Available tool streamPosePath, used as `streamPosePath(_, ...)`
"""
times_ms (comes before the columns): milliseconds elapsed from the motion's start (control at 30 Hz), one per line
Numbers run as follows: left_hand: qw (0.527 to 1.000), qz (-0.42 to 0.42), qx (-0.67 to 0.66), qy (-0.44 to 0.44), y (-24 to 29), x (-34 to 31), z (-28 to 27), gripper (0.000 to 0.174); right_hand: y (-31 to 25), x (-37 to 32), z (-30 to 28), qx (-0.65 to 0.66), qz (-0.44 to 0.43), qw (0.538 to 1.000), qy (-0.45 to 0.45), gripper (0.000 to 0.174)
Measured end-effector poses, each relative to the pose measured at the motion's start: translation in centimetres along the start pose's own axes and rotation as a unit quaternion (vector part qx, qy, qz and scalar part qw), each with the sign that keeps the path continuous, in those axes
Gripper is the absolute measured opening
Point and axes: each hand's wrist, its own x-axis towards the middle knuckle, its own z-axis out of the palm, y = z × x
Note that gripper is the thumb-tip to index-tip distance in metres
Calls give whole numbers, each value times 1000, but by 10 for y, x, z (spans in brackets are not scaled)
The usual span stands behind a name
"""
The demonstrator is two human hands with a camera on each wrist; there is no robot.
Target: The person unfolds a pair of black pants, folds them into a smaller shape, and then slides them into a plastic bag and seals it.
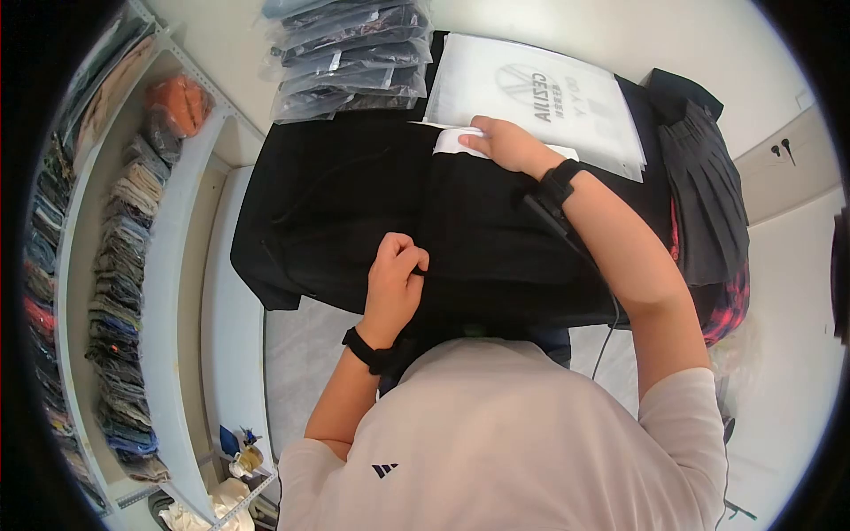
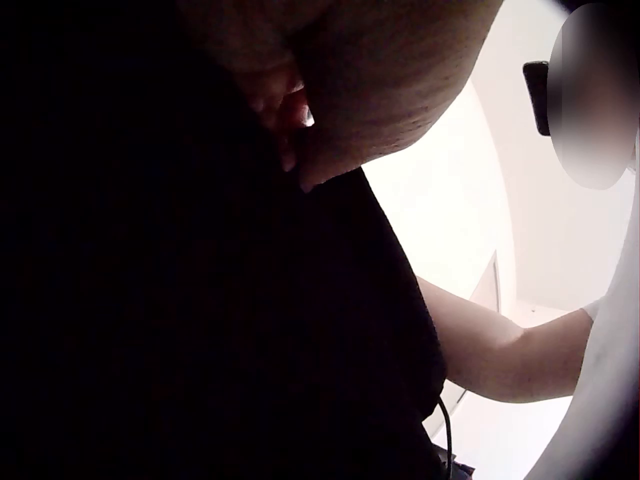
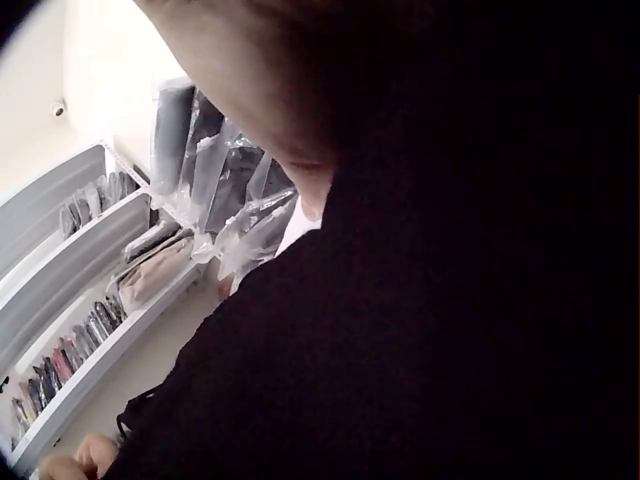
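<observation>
Head cam: my right hand (image 1: pixel 509 146) pinches a white strip (image 1: pixel 450 142) near the far edge of the black garment (image 1: pixel 345 199), left hand (image 1: pixel 393 285) likely pinching its near side. Probably lining up the strip; next wants a steady hold.

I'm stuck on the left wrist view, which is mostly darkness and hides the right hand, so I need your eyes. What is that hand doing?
Observer: In the head view, the right hand grips a white piece that lies over black cloth.
Operator: And what lies just beyond that hand?
Observer: A stack of translucent bags with grey printing on them.
Operator: Anything past the stack, on the person's right?
Observer: Yes, a pleated grey garment lies there.
</observation>
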Motion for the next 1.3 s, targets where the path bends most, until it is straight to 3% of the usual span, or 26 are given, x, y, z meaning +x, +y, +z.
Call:
streamPosePath(100,999,-33,-8,-19,1,0,-2,23,-7,-9,2,-44,17,998,34,42)
streamPosePath(167,998,-29,-45,16,5,2,-2,26,-45,-46,-12,-223,-121,949,184,51)
streamPosePath(233,995,-23,-87,44,5,3,1,31,-90,-87,-23,-154,-92,983,-28,66)
streamPosePath(300,982,-112,-153,15,-1,3,1,50,-106,-125,5,-167,-110,980,-28,75)
streamPosePath(367,978,-113,-175,-9,5,8,-2,54,-106,-142,41,-176,-105,976,71,77)
streamPosePath(433,994,-29,-101,-34,12,13,-5,44,-107,-140,53,-145,-79,980,108,76)
streamPosePath(467,986,-101,-133,-19,23,13,-4,38,-107,-140,56,-122,-62,981,140,74)
streamPosePath(567,989,-38,-136,-38,29,19,-4,38,-107,-142,58,-101,-45,971,214,68)
streamPosePath(700,971,-26,-238,-14,47,24,11,37,-89,-142,44,104,-5,955,278,59)
streamPosePath(767,919,-3,-394,11,54,29,21,44,-77,-146,16,203,4,911,358,46)
streamPosePath(800,948,-20,-315,-37,49,31,23,43,-71,-155,-2,266,56,889,369,39)
streamPosePath(833,947,-20,-319,-40,45,34,26,43,-70,-164,-23,251,167,870,390,27)
streamPosePath(867,978,15,-192,-82,42,37,30,42,-59,-176,-38,398,307,787,356,23)
streamPosePath(900,989,50,-63,-123,38,38,35,40,-45,-186,-41,513,206,698,455,20)
streamPosePath(933,988,77,-19,-133,34,39,42,40,-44,-194,-53,539,122,642,531,19)
streamPosePath(967,987,79,-26,-135,34,38,47,40,-27,-207,-59,546,134,605,563,24)
streamPosePath(1033,959,121,207,-154,40,34,54,41,0,-230,-67,541,99,555,624,29)
streamPosePath(1067,952,120,230,-160,43,34,56,43,20,-244,-65,533,100,556,629,29)
streamPosePath(1167,940,122,268,-171,44,35,58,45,92,-287,-37,667,195,424,581,29)
streamPosePath(1233,939,128,266,-175,44,34,59,46,111,-300,-13,688,280,373,556,30)
streamPosePath(1300,939,118,271,-178,46,34,60,46,109,-314,-10,694,279,381,543,31)
